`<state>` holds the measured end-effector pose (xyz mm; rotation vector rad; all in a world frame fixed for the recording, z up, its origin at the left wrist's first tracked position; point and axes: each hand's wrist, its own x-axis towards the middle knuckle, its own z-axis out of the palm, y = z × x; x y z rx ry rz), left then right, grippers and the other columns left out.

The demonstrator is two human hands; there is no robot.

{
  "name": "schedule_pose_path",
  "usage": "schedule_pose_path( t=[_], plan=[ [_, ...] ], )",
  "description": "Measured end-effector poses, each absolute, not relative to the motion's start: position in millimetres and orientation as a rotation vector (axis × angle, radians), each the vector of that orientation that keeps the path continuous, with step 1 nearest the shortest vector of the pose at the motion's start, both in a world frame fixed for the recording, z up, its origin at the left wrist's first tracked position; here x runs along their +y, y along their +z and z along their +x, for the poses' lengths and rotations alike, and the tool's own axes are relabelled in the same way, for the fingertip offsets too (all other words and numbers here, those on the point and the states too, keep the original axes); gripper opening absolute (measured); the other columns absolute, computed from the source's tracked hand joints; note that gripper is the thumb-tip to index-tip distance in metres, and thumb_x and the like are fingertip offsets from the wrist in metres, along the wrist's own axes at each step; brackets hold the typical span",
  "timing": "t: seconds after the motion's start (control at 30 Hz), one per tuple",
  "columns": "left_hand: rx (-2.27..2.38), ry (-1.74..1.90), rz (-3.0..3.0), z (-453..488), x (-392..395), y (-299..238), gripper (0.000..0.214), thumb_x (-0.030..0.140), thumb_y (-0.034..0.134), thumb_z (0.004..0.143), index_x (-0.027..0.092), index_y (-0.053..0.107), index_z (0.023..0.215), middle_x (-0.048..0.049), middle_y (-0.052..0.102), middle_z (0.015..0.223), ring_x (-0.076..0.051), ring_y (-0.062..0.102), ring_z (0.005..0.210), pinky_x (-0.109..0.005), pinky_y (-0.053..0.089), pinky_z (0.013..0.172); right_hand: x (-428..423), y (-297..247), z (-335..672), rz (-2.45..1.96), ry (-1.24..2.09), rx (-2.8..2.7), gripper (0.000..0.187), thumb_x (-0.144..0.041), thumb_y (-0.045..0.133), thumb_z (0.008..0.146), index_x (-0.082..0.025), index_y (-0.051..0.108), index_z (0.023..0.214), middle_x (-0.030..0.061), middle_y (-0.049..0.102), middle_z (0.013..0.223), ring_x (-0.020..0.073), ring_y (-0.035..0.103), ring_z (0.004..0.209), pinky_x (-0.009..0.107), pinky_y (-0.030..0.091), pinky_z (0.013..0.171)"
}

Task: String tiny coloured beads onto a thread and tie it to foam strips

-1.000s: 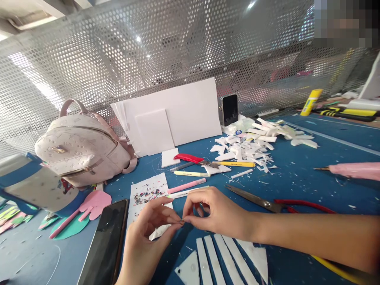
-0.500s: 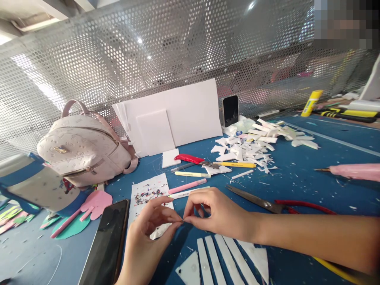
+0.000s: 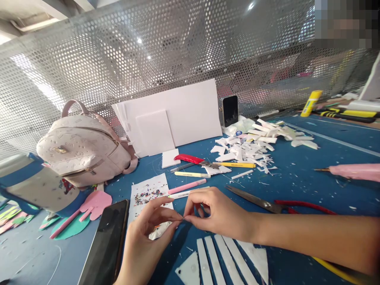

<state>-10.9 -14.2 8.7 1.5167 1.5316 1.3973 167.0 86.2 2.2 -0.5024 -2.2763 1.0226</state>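
Note:
My left hand (image 3: pixel 154 229) and my right hand (image 3: pixel 212 209) meet at their fingertips over the blue table. Both are pinched, thumb against forefinger, with a tiny dark speck showing between them that is too small to name. Behind my left hand lies a white sheet (image 3: pixel 148 181) scattered with small multicoloured bits (image 3: pixel 145 196). Below my right hand are several white foam strips (image 3: pixel 214 259) and a white triangular piece (image 3: pixel 190 269) with clear blobs on it. A white pen (image 3: pixel 179 194) and a pink pen (image 3: pixel 187 186) lie just beyond the fingers.
Red-handled scissors (image 3: pixel 258 200) lie beyond my right forearm, and a pink glue gun (image 3: pixel 356 171) at far right. A red utility knife (image 3: pixel 188 159) rests near white foam scraps (image 3: pixel 243 148). A black phone (image 3: pixel 103 241), a bucket (image 3: pixel 44 186) and a backpack (image 3: pixel 86 150) occupy the left.
My left thumb has shifted slightly back from the joined fingertips. Otherwise both hands hold almost the same pose, and the table things stay put.

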Motion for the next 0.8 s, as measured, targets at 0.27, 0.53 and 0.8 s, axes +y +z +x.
schedule_pose_path(
  t=[0.27,0.53,0.8],
  plan=[
    [1.563,1.394,1.538,-10.5,-14.6,8.4,0.03,0.018,0.069,0.079,0.024,0.06,0.107,0.0002,0.076,0.077,-0.018,0.074,0.074,-0.029,0.059,0.076,85.2,1.6,166.4,-0.47,1.026,-2.267,0.003,-0.015,0.066,0.081,-0.016,0.067,0.079,-0.0013,0.061,0.069,0.0081,0.049,0.057,0.02,0.039,0.051],
    [1.583,1.408,1.535,-8.6,-13.5,9.2,0.03,0.019,0.067,0.079,0.024,0.058,0.108,0.0015,0.076,0.076,-0.017,0.073,0.072,-0.027,0.057,0.074,85.5,1.3,166.2,-0.435,1.062,-2.242,0.003,-0.015,0.069,0.081,-0.015,0.067,0.079,-0.0028,0.06,0.068,0.0066,0.047,0.056,0.019,0.038,0.052],
    [1.615,1.434,1.54,-13.2,-12.1,13.9,0.032,0.016,0.067,0.079,0.023,0.057,0.108,0.0006,0.076,0.077,-0.019,0.074,0.076,-0.031,0.057,0.08,84.6,10.2,168.2,-0.412,1.126,-2.272,0.018,-0.016,0.051,0.092,-0.014,0.069,0.09,0.0021,0.067,0.076,0.0097,0.054,0.063,0.02,0.039,0.053]
  ],
)
